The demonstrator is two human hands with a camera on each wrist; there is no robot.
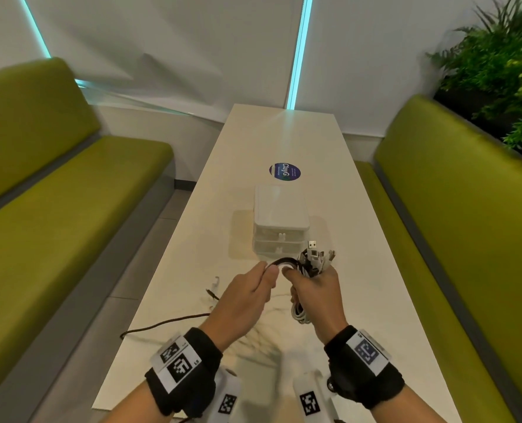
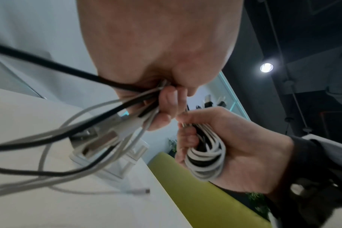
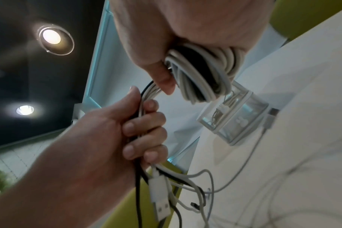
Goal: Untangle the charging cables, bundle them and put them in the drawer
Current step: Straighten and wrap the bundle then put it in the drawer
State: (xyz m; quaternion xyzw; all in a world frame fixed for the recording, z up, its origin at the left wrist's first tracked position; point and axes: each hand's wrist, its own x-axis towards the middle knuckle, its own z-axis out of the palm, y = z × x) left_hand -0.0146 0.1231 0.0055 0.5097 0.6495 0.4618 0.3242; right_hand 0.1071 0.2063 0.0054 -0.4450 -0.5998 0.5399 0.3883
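My right hand (image 1: pixel 313 288) grips a coiled bundle of white and black charging cables (image 1: pixel 310 262), with several plugs sticking out above the fist; the coil (image 3: pixel 201 74) (image 2: pixel 205 155) shows in both wrist views. My left hand (image 1: pixel 253 285) is curled round the loose strands (image 3: pixel 140 117) that run from the bundle. Below that fist the cable tails (image 2: pixel 49 154) hang blurred, one ending in a white USB plug (image 3: pixel 159 194). A black cable (image 1: pixel 162 323) trails over the table's left edge. The small white drawer unit (image 1: pixel 279 222) stands just beyond both hands, drawers closed.
The long white table (image 1: pixel 375 285) runs away from me, with a round blue sticker (image 1: pixel 284 171) past the drawer unit. Green benches (image 1: pixel 55 209) flank it on both sides, and plants (image 1: pixel 504 62) fill the far right corner.
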